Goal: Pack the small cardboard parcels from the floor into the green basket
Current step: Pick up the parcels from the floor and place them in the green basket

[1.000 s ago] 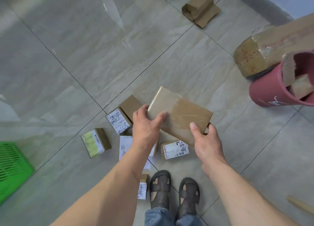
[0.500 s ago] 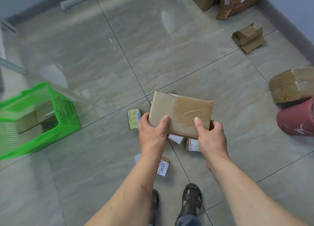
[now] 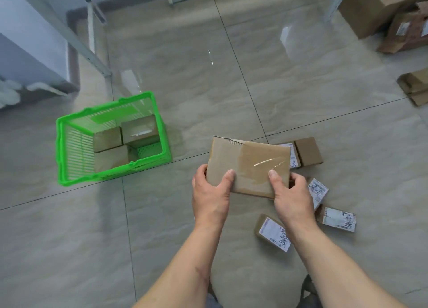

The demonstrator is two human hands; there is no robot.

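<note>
- Left hand (image 3: pixel 212 191) and right hand (image 3: pixel 293 195) are gripping a flat cardboard parcel (image 3: pixel 249 166) together, each thumb pressing on its top face and the remaining fingers curling beneath its near edge.
- The parcel is being carried above the tiled floor (image 3: pixel 231 87), level with and to the right of the green basket (image 3: pixel 62 150), well apart from it.
- The basket is standing on the floor and is holding 3 brown boxes (image 3: pixel 136 129), packed side by side.
- 4 small labelled parcels are lying on the floor near the right hand: 1 beyond the held parcel (image 3: pixel 306 152), 1 partly hidden behind the right hand (image 3: pixel 318 191), 1 farther right (image 3: pixel 338 218), and 1 between the forearms (image 3: pixel 274 233).
</note>
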